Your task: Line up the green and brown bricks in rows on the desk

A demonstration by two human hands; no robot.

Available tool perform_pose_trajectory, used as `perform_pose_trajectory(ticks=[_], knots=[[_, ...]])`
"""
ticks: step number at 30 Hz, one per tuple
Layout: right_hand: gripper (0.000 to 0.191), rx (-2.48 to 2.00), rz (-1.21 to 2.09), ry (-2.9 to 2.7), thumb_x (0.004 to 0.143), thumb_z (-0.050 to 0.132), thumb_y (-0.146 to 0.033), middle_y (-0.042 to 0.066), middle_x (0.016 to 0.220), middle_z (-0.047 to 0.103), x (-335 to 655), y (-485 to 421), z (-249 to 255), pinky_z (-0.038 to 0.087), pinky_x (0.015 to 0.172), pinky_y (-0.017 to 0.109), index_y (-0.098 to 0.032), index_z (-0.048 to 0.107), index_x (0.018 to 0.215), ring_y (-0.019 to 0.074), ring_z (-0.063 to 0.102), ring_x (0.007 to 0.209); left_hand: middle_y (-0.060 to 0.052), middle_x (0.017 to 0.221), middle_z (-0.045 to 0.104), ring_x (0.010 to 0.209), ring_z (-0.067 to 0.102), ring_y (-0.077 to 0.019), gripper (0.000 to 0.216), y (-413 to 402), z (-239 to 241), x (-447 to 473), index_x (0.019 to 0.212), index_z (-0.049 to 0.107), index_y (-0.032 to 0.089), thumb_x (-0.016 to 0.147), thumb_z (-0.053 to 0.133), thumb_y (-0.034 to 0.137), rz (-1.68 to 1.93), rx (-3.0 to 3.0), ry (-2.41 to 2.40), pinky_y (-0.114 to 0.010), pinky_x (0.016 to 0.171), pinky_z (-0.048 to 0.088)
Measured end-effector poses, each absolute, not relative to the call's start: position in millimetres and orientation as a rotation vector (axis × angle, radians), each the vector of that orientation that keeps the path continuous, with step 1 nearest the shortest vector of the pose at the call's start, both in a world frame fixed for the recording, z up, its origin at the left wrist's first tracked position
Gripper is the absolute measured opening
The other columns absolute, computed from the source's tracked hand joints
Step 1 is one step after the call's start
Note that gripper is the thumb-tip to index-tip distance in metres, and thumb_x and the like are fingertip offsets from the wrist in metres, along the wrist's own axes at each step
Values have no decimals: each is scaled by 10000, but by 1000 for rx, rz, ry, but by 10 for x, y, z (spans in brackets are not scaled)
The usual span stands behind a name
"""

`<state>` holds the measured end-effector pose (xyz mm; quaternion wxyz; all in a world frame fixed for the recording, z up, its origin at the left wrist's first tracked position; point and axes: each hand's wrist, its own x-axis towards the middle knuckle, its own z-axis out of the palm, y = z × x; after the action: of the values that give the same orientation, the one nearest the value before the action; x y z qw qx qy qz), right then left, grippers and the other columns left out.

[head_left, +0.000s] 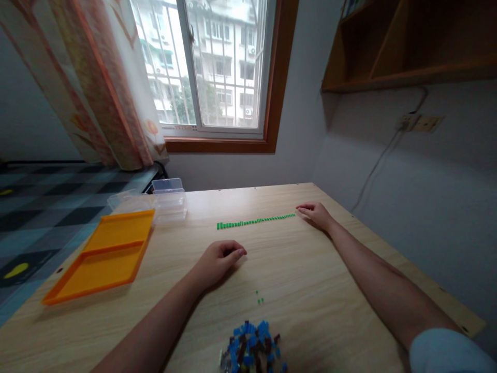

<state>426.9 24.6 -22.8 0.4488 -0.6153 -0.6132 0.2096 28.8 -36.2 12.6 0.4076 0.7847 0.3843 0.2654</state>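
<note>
A long row of small green building bricks (248, 223) runs across the table, from larger pieces at the left to tiny ones at the right. At its right end is my right hand (313, 213), thumb and fingers pinched together close to the last piece; whatever sits between the tips is too small to see. My left hand (219, 261) lies on the table in front of the row, fingers curled and thumb against them, their inside hidden. A few tiny green bricks (259, 300) lie loose nearer to me. Below them is a pile of blue and brown bricks (252, 347), cut off by the lower edge.
An orange two-part tray (135, 267) lies on the table's left side. Behind it stand clear plastic boxes (170, 204). The wooden table (310, 311) ends at a wall on the right, below a wooden shelf (373, 77). A bed (34, 207) is at the left.
</note>
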Motion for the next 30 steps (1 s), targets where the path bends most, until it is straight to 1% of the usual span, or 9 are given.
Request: perform_pose_trajectory(ticks=[2,4,8,11,13,16,20,24,30], knots=[[447,-1496,555,-1447,739,640,-511,121,867,724,4198,198,-192,468,689,307,-115,750,915,208,621,785,-52,769,725,728,615,-195,333,-363,121,297,812,727,155,824,552,437,679,1980,967,-290,700,459],[470,-1478,605,-1408,740,634,-547,102,776,698,4081,106,-156,451,625,292,-106,735,870,187,595,705,-54,782,729,728,616,-193,325,-362,115,306,811,726,156,823,552,430,683,1984,966,-292,702,461],[420,-1434,773,-1461,662,731,-526,27,588,603,3710,-249,-118,376,518,256,-111,720,721,124,486,544,-57,810,743,766,636,-203,320,-356,103,316,816,727,161,821,546,424,701,1994,945,-305,737,479],[376,-1271,1037,-1603,699,748,-491,13,599,593,3358,-581,-116,343,509,239,-117,716,705,102,452,537,-58,828,749,789,649,-209,319,-349,87,318,832,732,158,824,549,420,708,2006,936,-314,761,489],[355,-1167,1109,-1710,723,750,-476,15,612,599,3132,-755,-107,341,511,234,-122,733,721,103,458,547,-57,836,752,801,655,-210,316,-343,76,318,830,735,159,830,556,419,724,2014,924,-314,773,491],[286,-976,1073,-1963,754,749,-426,18,640,597,2856,-903,-73,368,557,239,-144,775,793,114,490,601,-57,831,753,799,655,-209,308,-340,70,320,826,739,157,830,565,411,744,2030,913,-313,772,492],[221,-818,1005,-2143,770,749,-365,-2,627,534,2653,-986,-34,364,536,225,-157,785,833,102,466,582,-60,828,751,795,651,-208,315,-346,81,323,825,736,152,832,558,412,749,2047,897,-314,769,488],[199,-779,922,-2246,796,727,-344,32,738,599,2609,-1054,-25,422,576,223,-169,782,874,115,540,637,-59,821,746,785,647,-203,309,-344,66,324,824,735,152,838,564,409,749,2038,887,-311,760,488],[131,-766,762,-2352,795,714,-295,25,744,622,2585,-1119,-16,454,618,225,-193,777,850,115,570,644,-65,821,743,783,645,-203,295,-337,49,325,830,733,141,842,576,391,755,2019,869,-313,761,486]])
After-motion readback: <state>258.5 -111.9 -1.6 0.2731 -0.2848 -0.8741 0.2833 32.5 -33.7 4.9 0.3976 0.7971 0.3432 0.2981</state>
